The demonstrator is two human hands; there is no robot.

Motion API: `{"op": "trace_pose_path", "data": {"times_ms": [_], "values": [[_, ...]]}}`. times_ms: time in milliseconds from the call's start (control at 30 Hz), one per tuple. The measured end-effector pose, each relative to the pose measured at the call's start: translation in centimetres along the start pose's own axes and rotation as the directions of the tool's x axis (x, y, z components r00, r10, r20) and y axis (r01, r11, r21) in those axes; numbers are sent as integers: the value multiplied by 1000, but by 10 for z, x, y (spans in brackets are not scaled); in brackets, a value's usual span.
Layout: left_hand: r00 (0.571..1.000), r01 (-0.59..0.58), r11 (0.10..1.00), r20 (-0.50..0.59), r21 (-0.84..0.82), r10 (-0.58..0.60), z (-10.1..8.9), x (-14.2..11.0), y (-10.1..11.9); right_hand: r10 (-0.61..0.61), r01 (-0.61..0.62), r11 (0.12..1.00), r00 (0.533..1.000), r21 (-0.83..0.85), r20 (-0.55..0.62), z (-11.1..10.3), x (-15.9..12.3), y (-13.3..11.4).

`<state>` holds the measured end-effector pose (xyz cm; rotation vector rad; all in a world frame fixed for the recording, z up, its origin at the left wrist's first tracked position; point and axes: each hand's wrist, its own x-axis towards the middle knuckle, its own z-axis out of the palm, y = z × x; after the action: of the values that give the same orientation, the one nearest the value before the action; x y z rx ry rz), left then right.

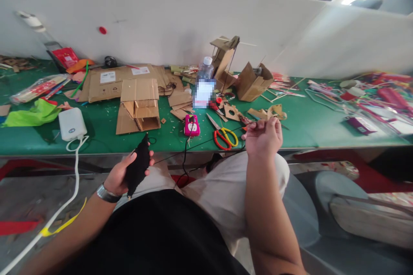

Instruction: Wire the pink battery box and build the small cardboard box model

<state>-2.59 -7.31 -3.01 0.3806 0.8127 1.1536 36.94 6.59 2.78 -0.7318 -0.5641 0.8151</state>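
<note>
My left hand (121, 176) is closed around a black handheld tool (138, 164), held over my lap just below the table's front edge. A thin black wire (200, 142) runs from near the tool up to my right hand (263, 136). The right hand's fingers are pinched on the far end of that wire at the table's front edge. Red and yellow scissors (224, 135) lie on the green table (303, 129) just left of the right hand. A pink box (191, 125) sits beside the scissors.
Cardboard pieces and a small cardboard house (140, 105) lie at the middle. A water bottle (205, 81), an open cardboard box (253, 80), a white power brick (72, 123) with its cable, green paper (32, 114) and colourful sticks (380, 94) are spread about. A white partition stands behind.
</note>
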Motion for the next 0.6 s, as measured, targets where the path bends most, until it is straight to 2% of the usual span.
{"op": "trace_pose_path", "data": {"times_ms": [167,400,500,600], "values": [[999,-30,995,18,97,28,-4,-1,3,-61,59,998,994,-30,-92,-8,10,0],[997,-70,980,38,187,64,-8,-3,13,-125,121,991,990,-61,-68,-8,11,1],[992,-87,976,111,199,66,-8,-5,11,-126,127,987,992,-100,24,-3,2,5],[981,-81,987,187,141,54,-3,-5,4,-50,98,980,965,-174,258,6,-17,11]]}}
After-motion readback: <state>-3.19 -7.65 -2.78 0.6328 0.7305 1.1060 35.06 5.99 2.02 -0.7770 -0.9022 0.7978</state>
